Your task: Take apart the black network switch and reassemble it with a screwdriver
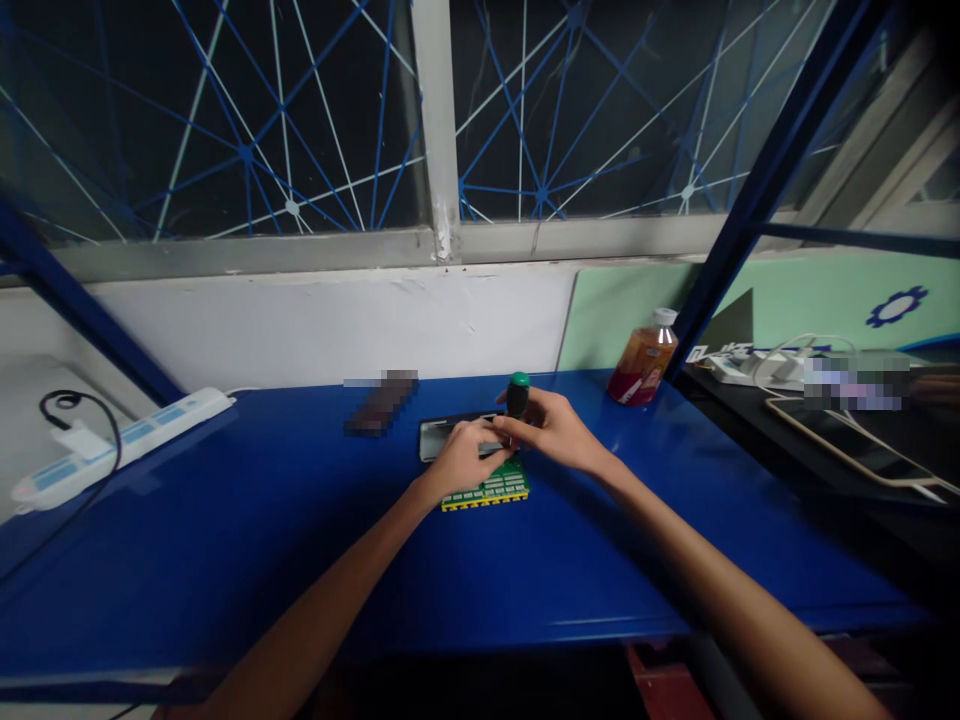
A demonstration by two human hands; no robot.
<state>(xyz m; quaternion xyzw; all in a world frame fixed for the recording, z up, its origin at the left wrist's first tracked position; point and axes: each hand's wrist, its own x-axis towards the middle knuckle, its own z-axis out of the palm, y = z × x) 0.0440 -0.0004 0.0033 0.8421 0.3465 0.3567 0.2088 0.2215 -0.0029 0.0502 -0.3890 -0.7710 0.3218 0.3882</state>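
Observation:
A screwdriver (517, 396) with a black handle and green cap stands nearly upright. The fingers of my right hand (562, 430) are closed around it from the right, and its tip is hidden among the fingers. Against the board from the left rests my left hand (461, 462), thumb and fingers drawn together near the screwdriver's lower end; what they pinch, if anything, is hidden. Under the hands lies a green circuit board (491, 488) with pale components and a yellow toothed front edge. Behind it is a shallow dark-rimmed grey tray or case (435, 440), partly covered by my left hand.
On the blue table (300, 570), a blurred-out brown object (382, 402) lies behind left. A white power strip (127, 445) with a black cable is at far left. A drink bottle (643, 358) stands back right. A phone (847, 440) and cables lie on the dark right-hand surface.

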